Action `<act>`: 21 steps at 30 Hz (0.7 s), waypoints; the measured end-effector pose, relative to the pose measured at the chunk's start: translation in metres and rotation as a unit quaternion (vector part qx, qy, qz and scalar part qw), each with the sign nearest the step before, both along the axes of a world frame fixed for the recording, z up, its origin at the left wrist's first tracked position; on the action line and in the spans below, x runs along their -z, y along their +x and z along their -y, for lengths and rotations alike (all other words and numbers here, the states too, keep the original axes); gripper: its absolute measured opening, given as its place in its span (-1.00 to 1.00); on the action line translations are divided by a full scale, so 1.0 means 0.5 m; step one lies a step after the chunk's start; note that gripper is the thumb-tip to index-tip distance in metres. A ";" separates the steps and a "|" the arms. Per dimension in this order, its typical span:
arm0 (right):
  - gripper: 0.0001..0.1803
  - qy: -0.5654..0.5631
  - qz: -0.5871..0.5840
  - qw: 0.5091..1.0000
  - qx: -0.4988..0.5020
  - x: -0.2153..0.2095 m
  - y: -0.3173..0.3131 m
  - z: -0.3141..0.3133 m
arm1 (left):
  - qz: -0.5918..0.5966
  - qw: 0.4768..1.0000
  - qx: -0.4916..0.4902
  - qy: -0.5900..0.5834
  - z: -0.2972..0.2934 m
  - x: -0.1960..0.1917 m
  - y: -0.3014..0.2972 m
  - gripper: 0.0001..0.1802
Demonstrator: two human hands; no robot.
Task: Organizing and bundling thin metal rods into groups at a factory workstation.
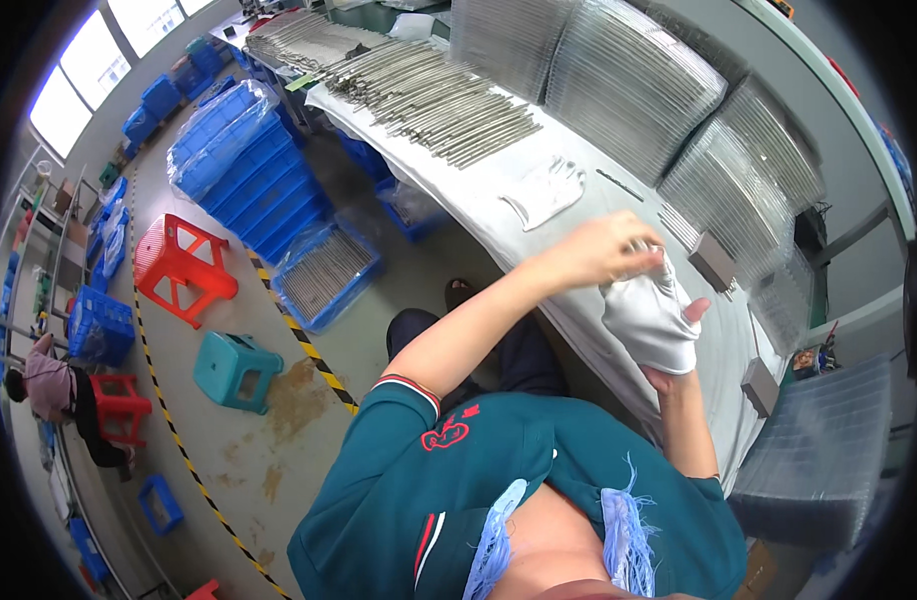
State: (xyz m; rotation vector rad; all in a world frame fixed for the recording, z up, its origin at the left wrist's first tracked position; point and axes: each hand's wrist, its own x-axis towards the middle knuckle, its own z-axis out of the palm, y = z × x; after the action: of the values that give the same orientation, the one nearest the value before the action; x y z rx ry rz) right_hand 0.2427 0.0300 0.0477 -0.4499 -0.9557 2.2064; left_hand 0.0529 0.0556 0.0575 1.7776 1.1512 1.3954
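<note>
A white glove (651, 318) is partly drawn over my right hand (695, 311), whose bare thumb stands out at the side. The right fingers lie inside the cloth and seem stretched upward. My bare left hand (611, 250) pinches the glove near its finger ends. Both hands are over the table (489, 205), which is covered with white cloth. To the left of them, a second white glove (551, 192) lies flat. Farther off, many thin metal rods (439, 108) are spread side by side. One dark thin rod (619, 184) rests apart from them.
Stacked clear plastic trays (629, 80) line the table's far side. Grey blocks (713, 263) stand right of my hands. On the floor are blue crates (264, 165), a crate of rods (324, 268), a red stool (184, 268) and a teal stool (237, 370). Another person (59, 390) is far left.
</note>
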 end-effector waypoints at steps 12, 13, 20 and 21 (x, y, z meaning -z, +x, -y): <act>-0.29 -0.083 0.058 0.992 0.071 0.031 -0.062 0.075 | 0.250 0.959 -0.094 -0.090 0.089 0.037 -0.040 -0.75; -0.50 -0.189 0.053 0.975 0.107 0.045 -0.052 0.087 | 0.242 0.963 -0.069 -0.094 0.090 0.032 -0.067 -0.76; -0.67 -0.072 0.112 0.988 0.075 0.057 -0.044 0.065 | 0.020 0.999 0.011 0.045 0.097 0.016 -0.047 -0.68; -0.66 -0.085 0.016 0.996 0.018 0.071 -0.019 0.046 | 0.075 0.996 -0.023 -0.045 0.081 0.014 -0.065 -0.69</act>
State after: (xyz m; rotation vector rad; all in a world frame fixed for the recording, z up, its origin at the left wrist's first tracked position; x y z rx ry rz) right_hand 0.2334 0.0069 0.0124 -0.5791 -0.7733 2.2630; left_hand 0.0206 0.0153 0.0504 1.5647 1.1632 1.4545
